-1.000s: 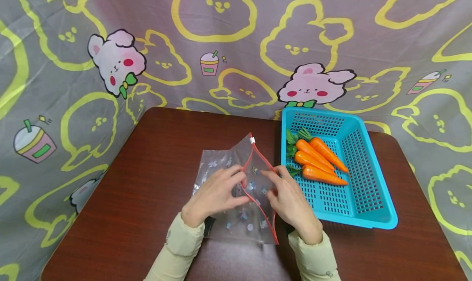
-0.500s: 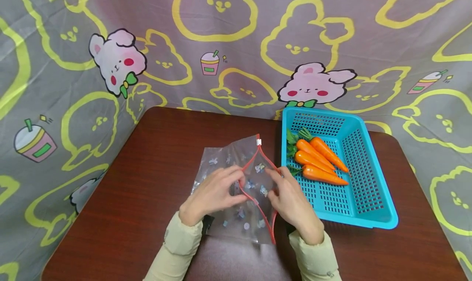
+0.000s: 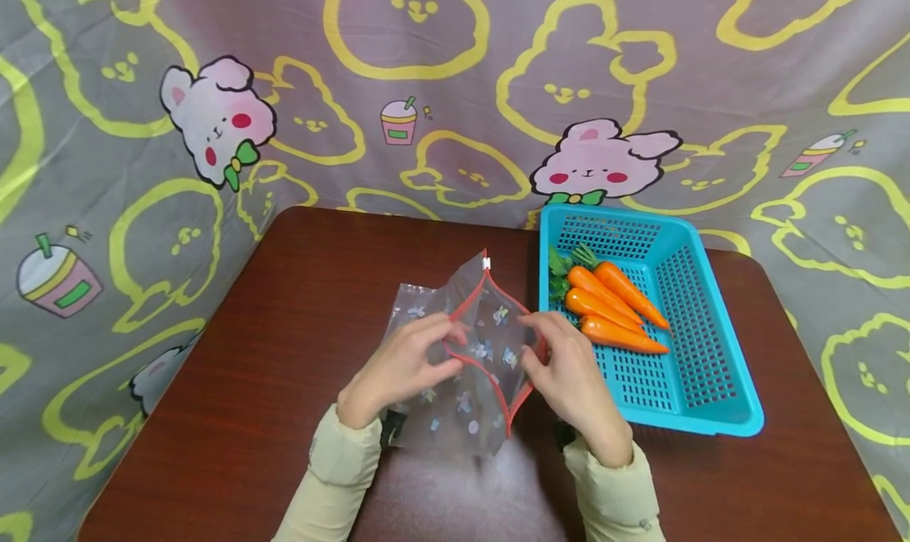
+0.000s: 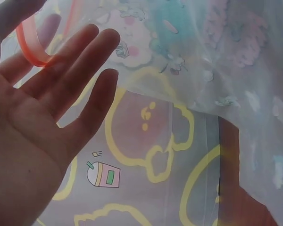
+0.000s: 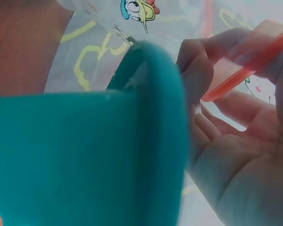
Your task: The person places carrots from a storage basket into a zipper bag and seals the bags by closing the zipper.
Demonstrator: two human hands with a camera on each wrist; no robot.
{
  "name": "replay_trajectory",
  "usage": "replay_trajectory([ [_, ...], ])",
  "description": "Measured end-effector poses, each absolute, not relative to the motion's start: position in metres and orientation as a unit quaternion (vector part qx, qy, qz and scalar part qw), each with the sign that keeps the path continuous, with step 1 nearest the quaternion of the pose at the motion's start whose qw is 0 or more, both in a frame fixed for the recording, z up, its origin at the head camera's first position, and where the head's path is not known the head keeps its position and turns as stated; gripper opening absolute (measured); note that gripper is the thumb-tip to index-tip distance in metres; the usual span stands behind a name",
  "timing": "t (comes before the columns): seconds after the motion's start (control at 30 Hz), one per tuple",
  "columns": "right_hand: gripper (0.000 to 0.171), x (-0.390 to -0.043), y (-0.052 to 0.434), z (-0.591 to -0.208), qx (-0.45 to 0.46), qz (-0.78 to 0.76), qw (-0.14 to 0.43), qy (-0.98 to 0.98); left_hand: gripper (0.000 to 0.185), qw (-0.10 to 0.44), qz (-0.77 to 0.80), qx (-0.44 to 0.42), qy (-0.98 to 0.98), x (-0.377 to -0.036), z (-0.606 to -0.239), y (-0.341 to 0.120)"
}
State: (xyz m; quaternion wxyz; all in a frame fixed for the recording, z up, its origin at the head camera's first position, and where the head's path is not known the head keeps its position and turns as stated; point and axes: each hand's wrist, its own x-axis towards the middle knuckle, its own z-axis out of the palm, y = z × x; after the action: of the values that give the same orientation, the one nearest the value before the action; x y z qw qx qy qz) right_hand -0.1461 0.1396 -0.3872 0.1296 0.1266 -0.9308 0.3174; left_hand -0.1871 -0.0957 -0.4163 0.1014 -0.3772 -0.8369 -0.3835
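You've pulled the bag [image 3: 462, 352] mouth wider since a moment ago. Your left hand [image 3: 398, 364] pinches the near red rim, other fingers [image 4: 80, 70] loosely spread; your right hand [image 3: 569, 368] pinches the far rim. Right knuckles sit just beside the basket [image 3: 711, 415] edge; bare table [image 3: 284, 329] lies to your left.

Both hands [image 3: 398, 364] apparently pinching zip bag [image 3: 462, 352] rim (mouth open), carrots [image 3: 611, 305] in basket [image 3: 711, 415]
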Motion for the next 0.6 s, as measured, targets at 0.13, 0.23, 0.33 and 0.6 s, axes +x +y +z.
replay_trajectory([
  [0.13,0.033,-0.1472,0.1428,-0.3877,0.125,0.314,0.136,-0.931,0.015,0.102,-0.376,-0.382,-0.838,-0.1870,-0.4168,-0.0967],
  [0.23,0.033,-0.1473,0.1442,-0.3876,0.121,0.311,0.130,-0.934,0.010,0.102,-0.355,-0.391,-0.843,-0.1864,-0.4164,-0.0962],
  [0.33,0.034,-0.1475,0.1450,-0.3879,0.117,0.308,0.122,-0.936,0.012,0.105,-0.335,-0.399,-0.847,-0.1853,-0.4156,-0.0957],
  [0.6,0.036,-0.1475,0.1462,-0.3887,0.110,0.304,0.114,-0.940,0.022,0.108,-0.317,-0.393,-0.856,-0.1836,-0.4152,-0.0961],
])
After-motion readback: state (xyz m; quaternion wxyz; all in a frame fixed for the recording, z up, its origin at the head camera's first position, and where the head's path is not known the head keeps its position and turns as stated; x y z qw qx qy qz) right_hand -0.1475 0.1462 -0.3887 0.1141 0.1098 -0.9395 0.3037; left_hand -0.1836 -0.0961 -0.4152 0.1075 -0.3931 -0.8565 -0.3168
